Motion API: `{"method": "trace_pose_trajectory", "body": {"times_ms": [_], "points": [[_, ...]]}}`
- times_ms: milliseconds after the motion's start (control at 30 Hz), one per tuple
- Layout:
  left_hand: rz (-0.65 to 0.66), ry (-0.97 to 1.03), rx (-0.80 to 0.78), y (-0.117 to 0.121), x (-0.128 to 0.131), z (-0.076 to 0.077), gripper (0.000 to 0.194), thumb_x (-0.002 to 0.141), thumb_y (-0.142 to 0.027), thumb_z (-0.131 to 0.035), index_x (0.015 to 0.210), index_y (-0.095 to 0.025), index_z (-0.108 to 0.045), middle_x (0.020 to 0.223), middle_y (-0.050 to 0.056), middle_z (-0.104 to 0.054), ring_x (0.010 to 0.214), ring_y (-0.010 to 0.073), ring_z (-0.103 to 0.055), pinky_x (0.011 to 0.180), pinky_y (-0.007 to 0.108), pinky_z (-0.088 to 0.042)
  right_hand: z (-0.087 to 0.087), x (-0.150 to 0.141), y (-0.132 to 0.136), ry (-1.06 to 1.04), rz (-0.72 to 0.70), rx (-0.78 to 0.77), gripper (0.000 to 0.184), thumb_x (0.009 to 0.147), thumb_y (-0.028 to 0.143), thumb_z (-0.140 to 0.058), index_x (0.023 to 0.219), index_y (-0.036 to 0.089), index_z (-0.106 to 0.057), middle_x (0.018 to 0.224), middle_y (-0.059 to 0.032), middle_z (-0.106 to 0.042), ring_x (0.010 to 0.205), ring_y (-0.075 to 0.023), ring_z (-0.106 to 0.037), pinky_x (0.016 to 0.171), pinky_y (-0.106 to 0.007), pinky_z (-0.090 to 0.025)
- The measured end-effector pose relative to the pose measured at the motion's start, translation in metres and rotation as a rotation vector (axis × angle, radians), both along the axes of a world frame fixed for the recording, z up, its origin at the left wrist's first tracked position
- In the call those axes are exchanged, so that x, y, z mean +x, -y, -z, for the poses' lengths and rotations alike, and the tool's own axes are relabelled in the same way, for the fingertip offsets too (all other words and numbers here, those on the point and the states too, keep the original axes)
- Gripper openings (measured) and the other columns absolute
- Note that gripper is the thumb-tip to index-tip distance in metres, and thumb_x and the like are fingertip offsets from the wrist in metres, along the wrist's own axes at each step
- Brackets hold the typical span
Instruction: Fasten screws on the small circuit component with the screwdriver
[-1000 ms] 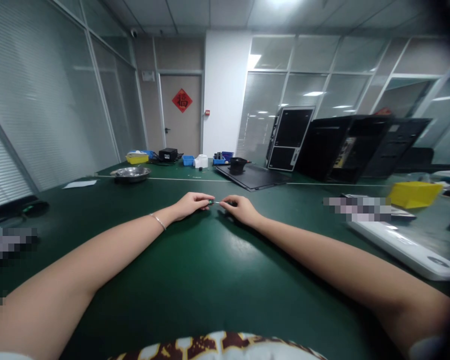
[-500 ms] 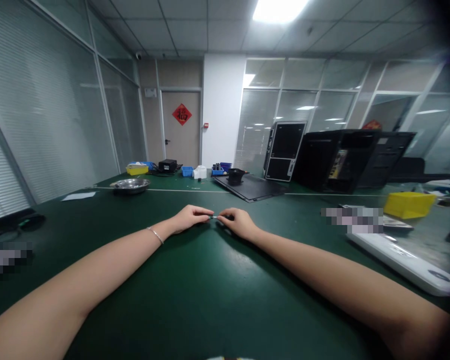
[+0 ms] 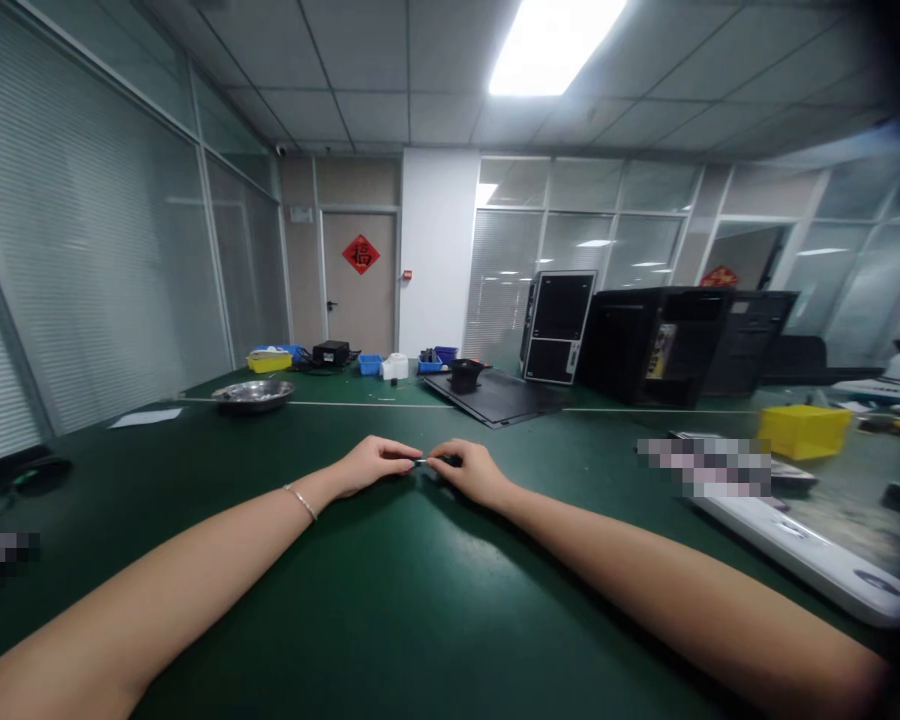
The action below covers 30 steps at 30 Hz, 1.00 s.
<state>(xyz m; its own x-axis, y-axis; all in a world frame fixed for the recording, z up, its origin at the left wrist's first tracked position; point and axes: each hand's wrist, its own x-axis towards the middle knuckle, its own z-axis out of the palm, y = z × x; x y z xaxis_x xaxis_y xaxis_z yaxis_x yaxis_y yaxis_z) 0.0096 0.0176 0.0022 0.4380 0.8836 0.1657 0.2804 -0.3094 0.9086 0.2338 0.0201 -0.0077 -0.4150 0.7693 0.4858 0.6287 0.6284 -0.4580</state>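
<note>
My left hand and my right hand meet just above or on the green table, fingertips almost touching. Between them sits a small thin piece, pale or silvery in the middle; its kind is too small to make out. Each hand pinches one end of it, thumb against fingers. Most of the piece is hidden by the fingertips. A thin bracelet circles my left wrist.
Behind my hands lie flat black panels bearing a black holder. A metal bowl stands back left. Black computer cases, a yellow box and a long white device occupy the right. Small blue bins line the back.
The head view has tilted up a little, so everything sits lower in the picture. Both hands keep their pinch on the small piece, nearly unchanged.
</note>
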Motion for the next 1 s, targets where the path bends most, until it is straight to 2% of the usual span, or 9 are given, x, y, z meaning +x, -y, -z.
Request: {"method": "trace_pose_trajectory", "body": {"times_ms": [300,533,767,1000], "points": [[0.037,0.069,-0.067,-0.0015,-0.003,-0.0014,0.043,0.07,-0.03,-0.076,0.111,-0.015,-0.074,0.101,0.01,-0.077,0.087,0.021,-0.069,0.085,0.032,-0.049,-0.0001,-0.0008,-0.0015,-0.089,-0.097,-0.061,0.025,0.087,0.039,-0.058,0.09,0.022,-0.076,0.096,-0.0041,-0.075,0.091,-0.0205,-0.066,0.084,-0.029,-0.048],[-0.033,0.059,-0.046,-0.0007,0.0002,0.0002,0.045,0.068,-0.031,-0.077,0.109,-0.014,-0.074,0.098,0.011,-0.077,0.084,0.022,-0.069,0.08,0.032,-0.05,-0.0007,-0.0017,0.0017,-0.002,-0.012,0.009,0.022,0.088,0.038,-0.059,0.093,0.025,-0.076,0.092,-0.0037,-0.074,0.088,-0.0196,-0.065,0.082,-0.03,-0.047],[0.025,-0.002,-0.047,-0.0019,-0.0035,-0.0008,0.043,0.07,-0.031,-0.076,0.11,-0.015,-0.074,0.099,0.01,-0.077,0.082,0.0207,-0.068,0.077,0.03,-0.049,-0.0022,-0.0003,0.0026,-0.017,-0.06,-0.027,0.021,0.086,0.037,-0.06,0.091,0.025,-0.077,0.095,-0.0027,-0.073,0.089,-0.0192,-0.065,0.082,-0.029,-0.046],[0.078,0.009,-0.079,-0.0025,-0.0078,-0.0033,0.043,0.071,-0.032,-0.077,0.111,-0.017,-0.074,0.099,0.009,-0.077,0.083,0.0192,-0.068,0.081,0.03,-0.049,-0.0027,0.0007,0.0016,-0.043,-0.111,-0.055,0.022,0.086,0.037,-0.061,0.092,0.023,-0.077,0.096,-0.0036,-0.074,0.09,-0.0193,-0.065,0.085,-0.029,-0.047]]}}
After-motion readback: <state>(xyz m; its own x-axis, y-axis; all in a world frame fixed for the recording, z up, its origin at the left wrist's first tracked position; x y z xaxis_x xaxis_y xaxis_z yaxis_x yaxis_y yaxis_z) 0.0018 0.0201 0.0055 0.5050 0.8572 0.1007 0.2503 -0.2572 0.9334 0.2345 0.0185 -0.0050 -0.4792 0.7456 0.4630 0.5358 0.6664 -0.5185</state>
